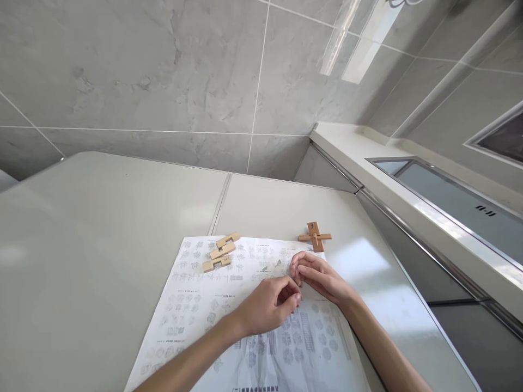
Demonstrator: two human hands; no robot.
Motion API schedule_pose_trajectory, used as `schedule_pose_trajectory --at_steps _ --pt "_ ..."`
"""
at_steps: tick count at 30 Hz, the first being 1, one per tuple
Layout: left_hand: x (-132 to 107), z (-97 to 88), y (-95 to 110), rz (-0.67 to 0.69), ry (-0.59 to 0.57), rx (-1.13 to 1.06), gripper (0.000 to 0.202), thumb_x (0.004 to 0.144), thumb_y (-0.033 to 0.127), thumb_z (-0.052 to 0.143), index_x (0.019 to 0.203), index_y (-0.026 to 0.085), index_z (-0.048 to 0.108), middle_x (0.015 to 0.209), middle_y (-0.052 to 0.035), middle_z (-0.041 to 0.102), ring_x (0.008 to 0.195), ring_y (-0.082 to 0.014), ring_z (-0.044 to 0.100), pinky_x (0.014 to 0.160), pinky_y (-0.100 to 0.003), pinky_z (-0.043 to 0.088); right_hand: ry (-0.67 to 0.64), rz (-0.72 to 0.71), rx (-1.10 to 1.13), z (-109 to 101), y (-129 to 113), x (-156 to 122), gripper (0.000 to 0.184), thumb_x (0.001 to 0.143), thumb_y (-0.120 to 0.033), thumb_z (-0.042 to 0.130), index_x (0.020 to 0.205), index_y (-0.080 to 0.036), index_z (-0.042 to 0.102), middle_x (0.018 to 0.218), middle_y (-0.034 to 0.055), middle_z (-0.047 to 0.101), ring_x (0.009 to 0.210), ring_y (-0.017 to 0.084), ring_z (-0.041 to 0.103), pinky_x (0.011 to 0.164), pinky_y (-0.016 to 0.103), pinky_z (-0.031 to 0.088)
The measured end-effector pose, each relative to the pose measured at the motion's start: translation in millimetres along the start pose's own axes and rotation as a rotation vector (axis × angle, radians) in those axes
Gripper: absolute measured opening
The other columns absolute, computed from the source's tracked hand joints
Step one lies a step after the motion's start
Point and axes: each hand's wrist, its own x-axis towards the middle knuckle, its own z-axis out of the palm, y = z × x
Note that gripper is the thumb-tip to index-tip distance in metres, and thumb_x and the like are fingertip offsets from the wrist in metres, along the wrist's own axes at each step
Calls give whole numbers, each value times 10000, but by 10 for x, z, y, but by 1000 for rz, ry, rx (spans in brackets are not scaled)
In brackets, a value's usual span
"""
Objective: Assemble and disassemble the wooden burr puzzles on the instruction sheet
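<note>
My left hand (pixel 269 305) is over the printed sheet (pixel 192 316), its fingers curled in towards the thumb. Through the gap between thumb and forefinger I see nothing held. Close beside it, my right hand (pixel 318 275) has its fingers bent and its thumb laid against them; no object shows in it. The fingertips of both hands nearly meet. Three pale notched wooden blocks (pixel 223 249) lie in a slanting row on the sheet's far left part. Beyond my right hand sits a cross of darker interlocked wooden pieces (pixel 314 236), at the sheet's far right corner.
The sheet shows rows of small diagrams and lies creased on a white table (pixel 90 261) with a seam across it. Grey tiled wall (pixel 134 71) rises behind. On the right runs a white ledge (pixel 347 144) with a metal rail below.
</note>
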Motion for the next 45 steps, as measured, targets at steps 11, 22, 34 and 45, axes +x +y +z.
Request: schedule_pose_trajectory --at_steps 11,22,34,45 --pt "-2 9 36 -23 3 50 251 1043 427 579 962 204 663 877 -52 705 803 -212 648 743 -337 509 -18 -14 -1 48 -57 12 261 982 -432 813 1067 -204 719 881 31 705 716 154 633 698 298 512" --pt "-59 -235 301 220 90 332 226 1103 370 532 1000 237 683 1009 -59 735 985 -221 672 920 -349 519 -52 -24 -42 12 -32 11 207 1034 -402 751 1110 -214 714 923 31 701 763 163 642 758 319 521" --pt "-355 -1131 4 161 421 896 553 1032 531 649 1527 345 487 1653 -100 412 1501 -365 456 981 -451 628 -46 -7 -84 22 -83 20 191 1040 -388 753 1080 -209 700 943 26 691 806 161 653 783 317 516" --pt "-507 -1690 -184 70 614 1012 392 1140 432 338 1339 246 621 1344 -84 690 1185 -274 679 1018 -440 567 -49 -4 -57 17 -42 36 165 1051 -364 742 1083 -208 701 946 23 679 811 153 652 770 309 526"
